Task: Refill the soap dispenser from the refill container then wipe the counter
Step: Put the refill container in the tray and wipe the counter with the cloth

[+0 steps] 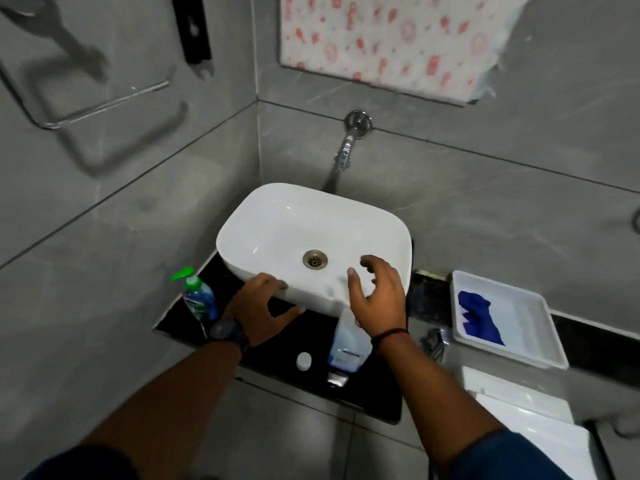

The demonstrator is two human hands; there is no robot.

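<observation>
Both arms are stretched forward over the black counter (pixel 277 355): the left hand (pixel 258 304) is spread flat, fingers apart, against the front rim of the white basin (pixel 277 220), and the right hand (pixel 377 296) is held above that rim, fingers curled apart, nothing gripped. The green-pump soap dispenser (pixel 197 296) is stood at the counter's left edge, the refill container (pixel 348 344) just under the right wrist, its white cap (pixel 304 360) loose on open counter between the forearms. A blue cloth (pixel 479 315) is laid in a white tray (pixel 519 344) to the right.
</observation>
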